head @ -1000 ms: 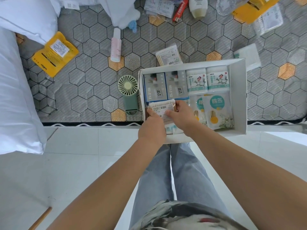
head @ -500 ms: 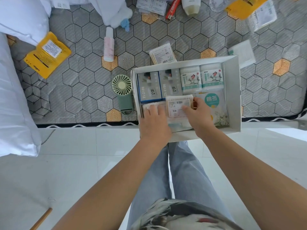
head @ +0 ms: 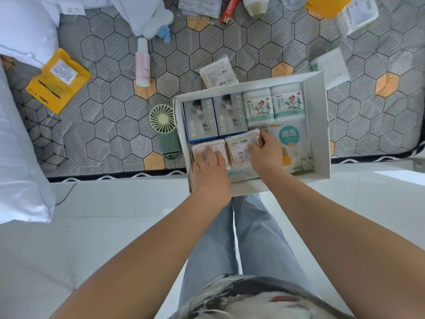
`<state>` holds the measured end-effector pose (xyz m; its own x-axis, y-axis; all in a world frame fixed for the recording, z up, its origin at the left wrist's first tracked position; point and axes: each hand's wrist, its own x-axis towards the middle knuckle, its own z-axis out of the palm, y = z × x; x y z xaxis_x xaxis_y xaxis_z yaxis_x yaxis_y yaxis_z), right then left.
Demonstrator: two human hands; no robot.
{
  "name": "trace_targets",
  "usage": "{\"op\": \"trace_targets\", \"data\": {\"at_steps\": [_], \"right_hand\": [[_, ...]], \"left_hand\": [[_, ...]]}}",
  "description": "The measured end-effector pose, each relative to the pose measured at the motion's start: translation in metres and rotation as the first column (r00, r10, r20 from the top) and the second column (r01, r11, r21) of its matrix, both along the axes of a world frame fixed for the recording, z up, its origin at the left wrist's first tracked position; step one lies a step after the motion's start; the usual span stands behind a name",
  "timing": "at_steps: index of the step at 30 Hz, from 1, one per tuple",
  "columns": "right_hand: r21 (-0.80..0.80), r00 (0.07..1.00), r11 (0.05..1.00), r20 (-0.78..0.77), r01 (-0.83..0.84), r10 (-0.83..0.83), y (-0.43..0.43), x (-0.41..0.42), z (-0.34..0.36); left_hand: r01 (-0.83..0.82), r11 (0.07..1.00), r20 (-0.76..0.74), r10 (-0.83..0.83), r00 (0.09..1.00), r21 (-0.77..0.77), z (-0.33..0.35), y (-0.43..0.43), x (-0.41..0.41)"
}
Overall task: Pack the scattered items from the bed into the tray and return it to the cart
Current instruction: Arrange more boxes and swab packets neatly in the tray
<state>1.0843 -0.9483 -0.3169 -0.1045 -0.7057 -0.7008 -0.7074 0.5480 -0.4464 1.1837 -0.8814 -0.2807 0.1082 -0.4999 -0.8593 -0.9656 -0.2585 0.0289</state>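
Tray at bed edge was part-filled. First swab packet was pressed by flat left hand; second swab packet was gripped by right hand. Fan, pink bottle, yellow pouch were left unpacked.

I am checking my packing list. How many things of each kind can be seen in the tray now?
Grey clock boxes: 2
Round cotton swab tubs: 2
Flat swab packs: 2
Large swab bag: 1
Total: 7, not counting anything hidden beneath.
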Motion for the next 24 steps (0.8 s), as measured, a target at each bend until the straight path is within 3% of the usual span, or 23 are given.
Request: {"op": "trace_targets", "data": {"at_steps": [3, 7, 17, 20, 24], "right_hand": [[-0.056, 0.994, 0.996, -0.086, -0.069, 0.064, 0.005, 0.002, -0.002], [-0.039, 0.926, 0.955, -0.258, -0.295, 0.276, 0.004, -0.001, 0.0], [0.062, 0.81, 0.842, -0.246, -0.535, 0.533, 0.009, -0.009, 0.004], [0.06, 0.8, 0.835, -0.258, -0.547, 0.542, 0.008, -0.005, 0.007], [-0.031, 0.865, 0.889, -0.247, -0.457, 0.436, 0.008, 0.0, 0.013]], "left_hand": [[-0.032, 0.999, -0.043, 0.032, 0.999, -0.009, 0.001, 0.0, 0.001], [-0.032, 0.999, -0.065, 0.032, 0.997, 0.001, 0.002, -0.001, 0.001], [-0.012, 0.998, -0.052, 0.015, 0.999, 0.056, -0.001, -0.004, -0.005], [-0.014, 1.0, -0.062, 0.015, 0.998, 0.018, -0.001, -0.002, 0.002], [-0.036, 0.995, -0.058, 0.031, 0.998, -0.096, 0.002, -0.005, 0.006]]}}
